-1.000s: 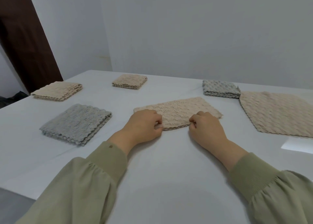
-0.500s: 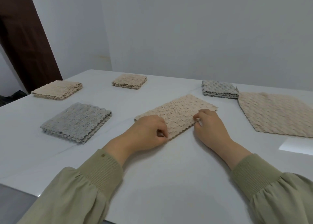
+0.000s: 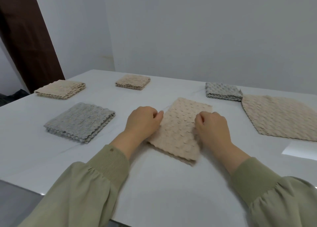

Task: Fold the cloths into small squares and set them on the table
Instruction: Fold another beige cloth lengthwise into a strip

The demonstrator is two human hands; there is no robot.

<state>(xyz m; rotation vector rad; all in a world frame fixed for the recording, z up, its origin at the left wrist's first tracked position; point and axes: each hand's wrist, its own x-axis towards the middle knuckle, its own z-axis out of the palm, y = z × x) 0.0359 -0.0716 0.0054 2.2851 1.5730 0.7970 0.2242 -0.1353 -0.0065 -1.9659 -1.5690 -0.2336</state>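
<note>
One beige cloth point(image 3: 178, 132), folded into a strip, lies on the white table point(image 3: 154, 183) just before the person. At its long edges the left hand point(image 3: 142, 122) and right hand point(image 3: 212, 128) curl their fingers, seemingly pinching the fabric (its near end is blurred). If either pinch catches only the top layer, the layers could slide and skew the next fold.

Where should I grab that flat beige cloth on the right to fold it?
Pinch the flat beige cloth at its near left corner, coming in low from your side: it lies flat on the table, so only its edge offers a grip.
</note>
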